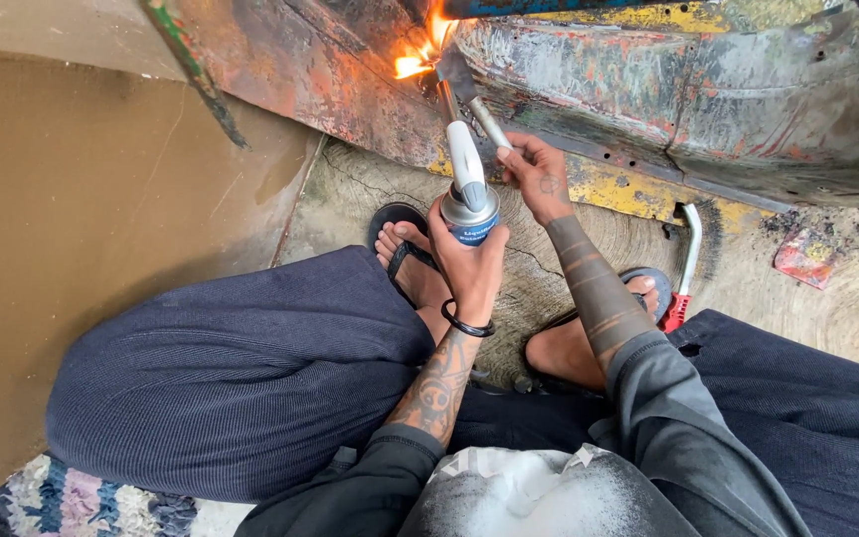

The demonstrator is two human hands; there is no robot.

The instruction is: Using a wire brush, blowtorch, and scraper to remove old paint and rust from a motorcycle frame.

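Observation:
My left hand [469, 261] grips a blue gas canister [470, 217] with a white torch head, its nozzle pointing up at a rusty metal body panel [648, 89]. An orange flame [420, 55] burns where the nozzle meets the panel. My right hand [536, 171] holds the metal handle of a scraper [474, 99], whose blade presses on the panel right beside the flame. Both hands are close together, just below the heated spot. I sit with knees apart in dark trousers, feet in black sandals.
A curved metal tool with a red grip [686, 264] lies by my right foot. A crumpled red wrapper [805, 257] sits on the concrete at right. A brown wall surface [82, 219] fills the left. A patterned rug [62, 502] shows at bottom left.

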